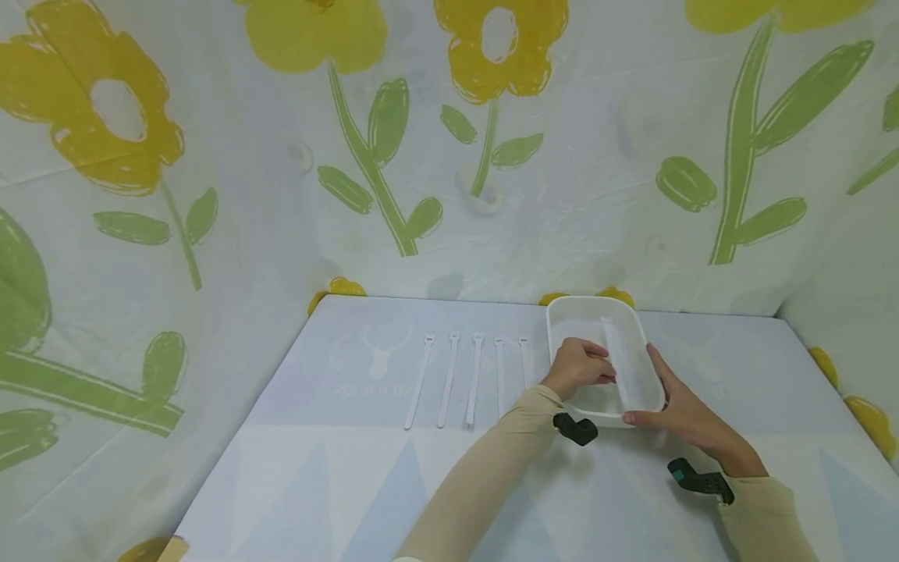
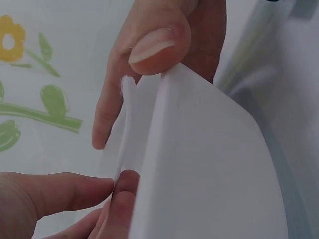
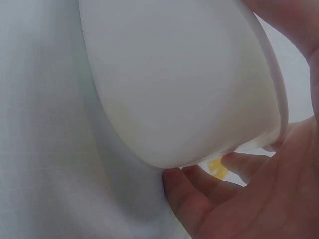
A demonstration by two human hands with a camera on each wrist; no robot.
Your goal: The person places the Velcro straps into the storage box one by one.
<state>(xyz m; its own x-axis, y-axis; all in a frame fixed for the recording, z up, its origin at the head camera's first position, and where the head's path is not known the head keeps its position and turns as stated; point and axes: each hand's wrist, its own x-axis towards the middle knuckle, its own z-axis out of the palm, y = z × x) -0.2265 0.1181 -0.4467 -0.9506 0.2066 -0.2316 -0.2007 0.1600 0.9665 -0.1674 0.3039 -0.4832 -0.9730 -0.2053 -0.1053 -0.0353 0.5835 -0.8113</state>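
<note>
My right hand holds a white rectangular tray by its right side, the thumb over the near rim and fingers along the outer wall. The tray's smooth outside fills much of the right wrist view. Reaching inside it, my left hand pinches a thin white strip between thumb and finger. That strip has a fuzzy, frayed end in the left wrist view. From the head it looks like a long white band running lengthwise in the tray.
Several slim white straps with slotted square heads lie side by side left of the tray, the rightmost partly behind my left arm. Black wrist mounts sit on both sleeves. A flower-printed curtain hangs along the back table edge.
</note>
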